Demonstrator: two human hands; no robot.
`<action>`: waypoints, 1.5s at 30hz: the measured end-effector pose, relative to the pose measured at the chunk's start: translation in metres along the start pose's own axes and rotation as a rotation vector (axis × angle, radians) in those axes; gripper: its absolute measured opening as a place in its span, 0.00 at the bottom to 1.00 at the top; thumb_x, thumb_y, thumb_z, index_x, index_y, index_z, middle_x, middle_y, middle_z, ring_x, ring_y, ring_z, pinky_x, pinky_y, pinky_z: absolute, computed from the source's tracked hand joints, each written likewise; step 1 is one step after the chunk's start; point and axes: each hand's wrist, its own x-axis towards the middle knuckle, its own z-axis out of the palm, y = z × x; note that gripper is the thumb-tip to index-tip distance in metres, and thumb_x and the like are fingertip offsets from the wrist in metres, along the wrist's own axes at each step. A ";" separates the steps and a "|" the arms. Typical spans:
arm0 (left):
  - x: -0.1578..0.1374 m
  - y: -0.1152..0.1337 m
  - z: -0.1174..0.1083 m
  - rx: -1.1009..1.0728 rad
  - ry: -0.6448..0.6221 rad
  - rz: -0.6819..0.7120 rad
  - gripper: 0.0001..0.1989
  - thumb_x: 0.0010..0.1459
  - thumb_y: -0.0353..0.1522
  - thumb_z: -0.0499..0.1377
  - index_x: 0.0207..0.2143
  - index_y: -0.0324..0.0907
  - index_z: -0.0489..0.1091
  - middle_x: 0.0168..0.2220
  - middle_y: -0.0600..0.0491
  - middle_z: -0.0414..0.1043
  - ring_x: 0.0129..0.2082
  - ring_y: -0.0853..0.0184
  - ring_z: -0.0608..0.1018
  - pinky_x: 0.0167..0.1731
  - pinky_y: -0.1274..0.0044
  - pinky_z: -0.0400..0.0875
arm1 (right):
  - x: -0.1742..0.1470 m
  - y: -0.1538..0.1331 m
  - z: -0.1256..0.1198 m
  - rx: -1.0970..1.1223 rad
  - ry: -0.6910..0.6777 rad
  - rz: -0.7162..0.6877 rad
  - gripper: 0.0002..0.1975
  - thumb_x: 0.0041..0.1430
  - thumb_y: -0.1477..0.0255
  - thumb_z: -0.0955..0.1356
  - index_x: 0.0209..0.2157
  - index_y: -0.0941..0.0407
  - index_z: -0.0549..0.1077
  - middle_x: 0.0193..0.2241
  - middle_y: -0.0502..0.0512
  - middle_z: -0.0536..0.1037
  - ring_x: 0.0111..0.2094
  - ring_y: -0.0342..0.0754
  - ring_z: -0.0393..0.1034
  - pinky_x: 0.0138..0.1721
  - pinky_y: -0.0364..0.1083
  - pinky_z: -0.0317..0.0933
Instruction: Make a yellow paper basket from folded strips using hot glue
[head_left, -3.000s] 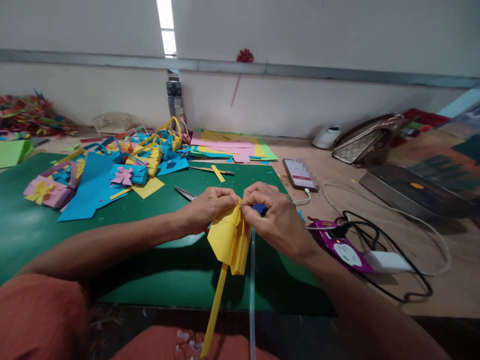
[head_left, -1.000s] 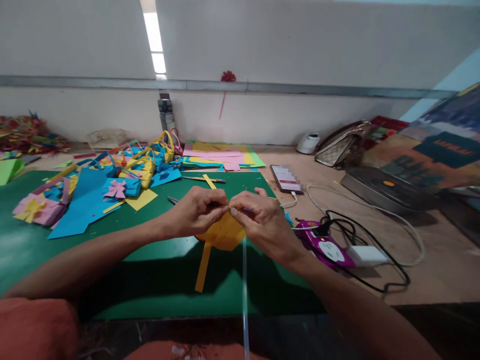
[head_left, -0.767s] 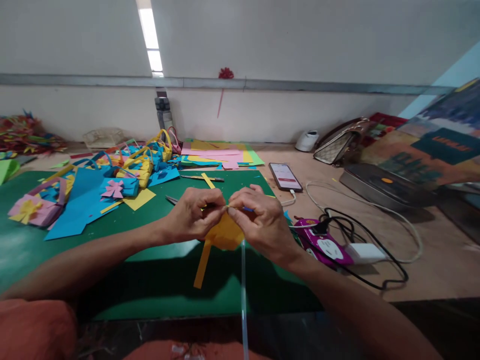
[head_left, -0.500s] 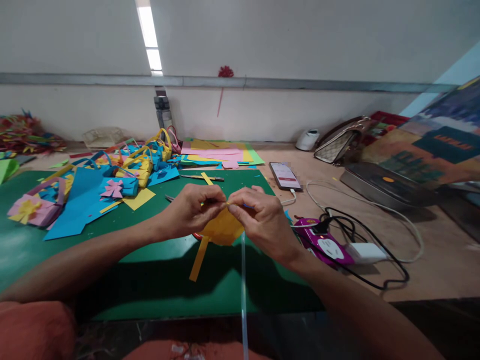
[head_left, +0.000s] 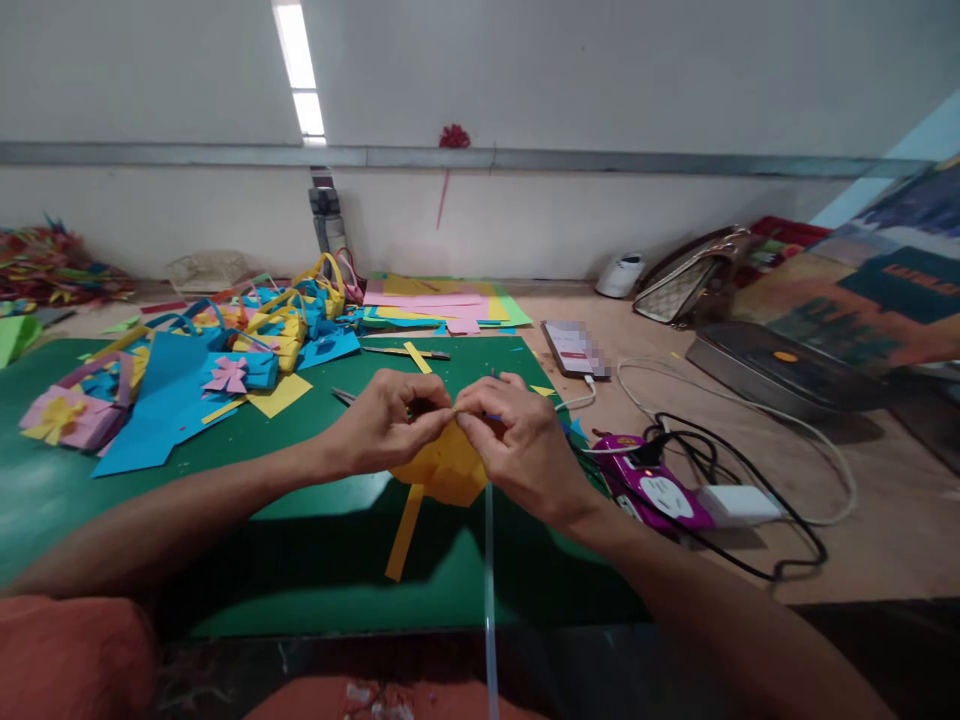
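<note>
My left hand (head_left: 394,420) and my right hand (head_left: 525,440) meet fingertip to fingertip above the green mat (head_left: 300,580). Both are closed in a pinch on the upper edge of a yellow-orange paper piece (head_left: 446,465), which hangs below them. An orange paper strip (head_left: 405,535) slants down from under it; whether the two are joined I cannot tell. A clear glue stick (head_left: 490,600) runs down from beneath my right hand, its top end hidden there. Metal blade tips, seemingly of scissors (head_left: 343,397), poke out beyond my left hand.
Small paper baskets (head_left: 262,340) in blue, yellow and pink crowd the left, around a blue sheet (head_left: 161,410). Coloured paper (head_left: 427,300) is stacked at the back. To the right are a phone (head_left: 574,350), a purple power strip (head_left: 652,490), tangled cables and a dark case (head_left: 780,375).
The paper piece and the strip sit slightly lower in view. Both hands keep their pinch at nearly the same spot, and the camera has shifted a little.
</note>
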 end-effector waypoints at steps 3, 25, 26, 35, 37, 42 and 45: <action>0.002 0.003 -0.005 -0.029 -0.059 -0.072 0.07 0.53 0.27 0.52 0.24 0.35 0.67 0.18 0.60 0.57 0.19 0.77 0.58 0.18 0.84 0.51 | 0.002 0.001 -0.002 0.014 0.000 0.027 0.07 0.54 0.79 0.63 0.24 0.57 0.68 0.26 0.50 0.75 0.30 0.43 0.66 0.40 0.49 0.53; 0.010 -0.008 -0.006 -0.404 -0.316 -0.350 0.17 0.48 0.36 0.58 0.15 0.38 0.56 0.15 0.62 0.47 0.16 0.79 0.50 0.15 0.83 0.43 | 0.013 0.006 -0.007 0.090 -0.097 0.164 0.11 0.52 0.75 0.63 0.17 0.57 0.67 0.19 0.48 0.72 0.24 0.42 0.64 0.32 0.45 0.56; 0.009 -0.008 -0.006 -0.401 -0.334 -0.341 0.17 0.47 0.35 0.59 0.15 0.38 0.55 0.15 0.62 0.47 0.16 0.80 0.50 0.15 0.83 0.43 | 0.013 0.006 -0.007 0.101 -0.116 0.150 0.11 0.52 0.75 0.63 0.18 0.57 0.67 0.20 0.48 0.73 0.25 0.42 0.65 0.33 0.45 0.57; 0.016 -0.026 -0.008 -0.768 0.319 -0.505 0.10 0.43 0.34 0.63 0.25 0.38 0.67 0.23 0.56 0.69 0.22 0.74 0.71 0.22 0.83 0.66 | 0.016 0.020 -0.011 0.499 0.206 0.272 0.27 0.55 0.55 0.63 0.52 0.58 0.62 0.44 0.61 0.72 0.45 0.51 0.67 0.46 0.51 0.61; 0.018 -0.033 -0.008 -0.832 0.396 -0.513 0.10 0.40 0.32 0.64 0.24 0.39 0.65 0.22 0.58 0.69 0.21 0.74 0.71 0.22 0.82 0.68 | 0.017 0.023 -0.012 0.480 0.173 0.320 0.30 0.55 0.54 0.63 0.53 0.59 0.61 0.46 0.63 0.71 0.46 0.51 0.67 0.46 0.51 0.61; 0.019 -0.041 -0.008 -0.896 0.415 -0.520 0.10 0.40 0.29 0.62 0.26 0.40 0.63 0.23 0.58 0.69 0.20 0.72 0.73 0.21 0.79 0.71 | 0.020 0.028 -0.012 0.378 0.048 0.366 0.32 0.53 0.53 0.64 0.52 0.60 0.64 0.45 0.63 0.72 0.40 0.52 0.70 0.37 0.50 0.65; 0.016 -0.041 -0.009 -0.953 0.396 -0.532 0.11 0.41 0.28 0.62 0.28 0.40 0.63 0.25 0.57 0.71 0.22 0.70 0.74 0.20 0.78 0.72 | 0.020 0.026 -0.013 0.233 0.112 0.325 0.28 0.51 0.58 0.67 0.51 0.59 0.65 0.41 0.61 0.74 0.40 0.53 0.70 0.39 0.52 0.64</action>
